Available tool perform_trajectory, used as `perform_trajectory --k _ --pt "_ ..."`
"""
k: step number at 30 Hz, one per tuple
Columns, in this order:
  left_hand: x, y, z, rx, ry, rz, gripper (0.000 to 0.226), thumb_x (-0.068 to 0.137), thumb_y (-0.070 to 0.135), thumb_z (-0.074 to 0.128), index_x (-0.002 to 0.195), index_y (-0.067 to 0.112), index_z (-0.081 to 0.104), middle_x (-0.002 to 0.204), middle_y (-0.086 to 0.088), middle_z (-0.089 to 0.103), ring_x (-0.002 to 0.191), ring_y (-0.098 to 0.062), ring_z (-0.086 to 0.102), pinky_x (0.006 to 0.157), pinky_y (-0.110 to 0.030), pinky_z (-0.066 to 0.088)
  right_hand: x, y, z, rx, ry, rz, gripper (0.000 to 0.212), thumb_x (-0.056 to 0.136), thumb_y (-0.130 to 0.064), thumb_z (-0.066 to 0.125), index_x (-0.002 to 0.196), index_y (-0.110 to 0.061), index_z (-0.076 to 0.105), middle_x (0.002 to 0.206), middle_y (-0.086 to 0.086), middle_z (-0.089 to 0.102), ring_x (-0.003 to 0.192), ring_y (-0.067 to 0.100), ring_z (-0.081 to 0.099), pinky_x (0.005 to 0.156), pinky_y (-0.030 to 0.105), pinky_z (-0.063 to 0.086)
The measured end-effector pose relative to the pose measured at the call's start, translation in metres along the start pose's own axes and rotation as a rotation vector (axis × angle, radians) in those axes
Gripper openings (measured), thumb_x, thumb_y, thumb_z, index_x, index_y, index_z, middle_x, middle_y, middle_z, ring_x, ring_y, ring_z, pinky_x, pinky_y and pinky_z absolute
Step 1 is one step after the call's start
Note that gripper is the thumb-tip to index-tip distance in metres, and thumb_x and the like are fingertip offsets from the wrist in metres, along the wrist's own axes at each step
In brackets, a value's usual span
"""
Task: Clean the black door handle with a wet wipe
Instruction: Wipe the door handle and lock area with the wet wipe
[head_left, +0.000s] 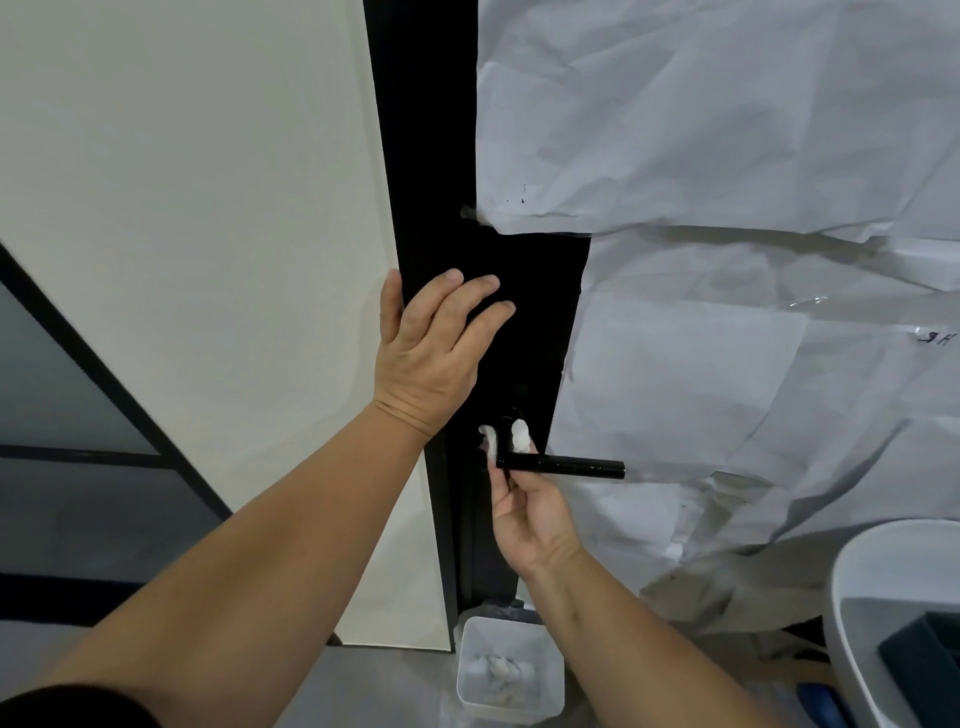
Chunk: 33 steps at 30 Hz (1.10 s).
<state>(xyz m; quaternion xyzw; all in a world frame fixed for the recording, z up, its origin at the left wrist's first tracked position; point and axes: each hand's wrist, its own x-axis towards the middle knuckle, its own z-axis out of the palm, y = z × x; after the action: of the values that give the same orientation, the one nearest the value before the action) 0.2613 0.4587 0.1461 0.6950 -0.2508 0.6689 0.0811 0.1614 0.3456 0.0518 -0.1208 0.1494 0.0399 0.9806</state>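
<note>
You face a smooth, semi-glossy black metal lever handle (563, 466), a soft white damp wipe (519, 435) and crumpled matt white paper sheeting (727, 130).

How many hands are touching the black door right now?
2: left hand pressed flat above the black lever handle; right hand holding the white wet wipe at its base.

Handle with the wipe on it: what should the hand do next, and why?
Probably slide the wipe right along the handle. The right hand holds it bunched round the neck by the door, and the bar looks uncovered.
</note>
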Motion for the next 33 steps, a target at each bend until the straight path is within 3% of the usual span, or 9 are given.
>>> perform_trajectory --k 3,5,8,11,14,18,23,29,33 --pt "0.0 0.0 0.001 0.003 -0.006 -0.002 0.026 0.091 0.006 0.066 0.103 0.029 0.07 0.121 0.01 0.058 0.121 -0.019 0.047 0.118 -0.049 0.018 -0.01 -0.002 -0.017 -0.133 0.009 -0.003 0.026 0.089 0.009 0.045 0.109 0.004 0.062 0.111 0.016 0.066 0.099 0.025 0.067 0.088 0.03 0.054" --pt "-0.001 0.0 0.0 0.003 -0.008 0.003 0.026 0.091 0.006 0.067 0.103 0.029 0.071 0.121 0.01 0.058 0.122 -0.019 0.047 0.118 -0.049 0.018 -0.013 -0.005 -0.026 -0.335 0.075 -0.041 0.021 0.09 0.009 0.046 0.101 0.005 0.063 0.099 0.016 0.065 0.079 0.019 0.066 0.073 0.026 0.057" --pt "0.0 0.0 -0.001 -0.003 -0.01 0.003 0.028 0.09 0.004 0.067 0.102 0.029 0.072 0.122 0.009 0.058 0.122 -0.019 0.047 0.118 -0.049 0.017 -0.006 -0.012 -0.036 -0.612 0.246 -0.272 0.02 0.093 0.007 0.046 0.099 -0.003 0.062 0.087 0.013 0.063 0.064 0.016 0.057 0.058 0.027 0.048" --pt "0.0 0.0 -0.001 -0.001 -0.009 0.008 0.029 0.09 0.004 0.067 0.104 0.028 0.071 0.122 0.009 0.057 0.122 -0.019 0.047 0.118 -0.049 0.017 0.003 -0.015 -0.041 -0.81 0.319 -0.46 0.021 0.093 -0.001 0.052 0.099 -0.014 0.067 0.086 0.004 0.068 0.072 0.016 0.063 0.075 0.029 0.053" --pt "0.0 -0.001 -0.001 -0.012 -0.01 0.002 0.029 0.09 0.004 0.066 0.104 0.029 0.07 0.123 0.009 0.056 0.122 -0.019 0.047 0.118 -0.049 0.017 0.004 -0.012 -0.044 -1.072 0.265 -0.588 0.032 0.091 -0.001 0.056 0.104 -0.028 0.068 0.104 -0.012 0.066 0.095 0.007 0.063 0.094 0.024 0.048" --pt "-0.001 0.0 0.0 -0.021 -0.005 0.006 0.028 0.091 0.005 0.066 0.105 0.029 0.07 0.123 0.009 0.056 0.123 -0.019 0.047 0.118 -0.049 0.018 0.007 -0.01 -0.045 -1.369 0.152 -0.661 0.046 0.088 0.014 0.045 0.117 -0.02 0.059 0.103 -0.041 0.051 0.107 -0.01 0.05 0.102 0.01 0.035" --pt "-0.001 -0.001 0.001 -0.029 0.003 -0.001 0.027 0.091 0.006 0.066 0.104 0.029 0.07 0.122 0.009 0.057 0.122 -0.018 0.047 0.118 -0.049 0.019 0.024 -0.001 -0.053 -1.956 0.083 -0.818 0.051 0.081 0.013 0.049 0.125 -0.012 0.058 0.124 0.005 0.054 0.117 0.02 0.05 0.105 0.016 0.03" --pt "-0.001 -0.001 0.002 -0.044 0.012 -0.004 0.023 0.094 0.008 0.064 0.103 0.029 0.07 0.12 0.009 0.059 0.121 -0.019 0.048 0.117 -0.048 0.02 0.032 0.016 -0.048 -2.283 -0.079 -0.884 0.074 0.066 0.016 0.054 0.134 -0.012 0.05 0.127 0.015 0.055 0.105 0.036 0.055 0.091 0.04 0.052" --pt "-0.002 -0.002 0.002 -0.051 0.028 -0.005 0.025 0.094 0.008 0.065 0.105 0.029 0.068 0.12 0.009 0.059 0.121 -0.019 0.049 0.118 -0.048 0.019 0.029 0.008 -0.051 -2.188 -0.003 -0.96 0.071 0.067 0.018 0.055 0.132 -0.011 0.052 0.126 0.013 0.055 0.112 0.031 0.053 0.1 0.036 0.046"
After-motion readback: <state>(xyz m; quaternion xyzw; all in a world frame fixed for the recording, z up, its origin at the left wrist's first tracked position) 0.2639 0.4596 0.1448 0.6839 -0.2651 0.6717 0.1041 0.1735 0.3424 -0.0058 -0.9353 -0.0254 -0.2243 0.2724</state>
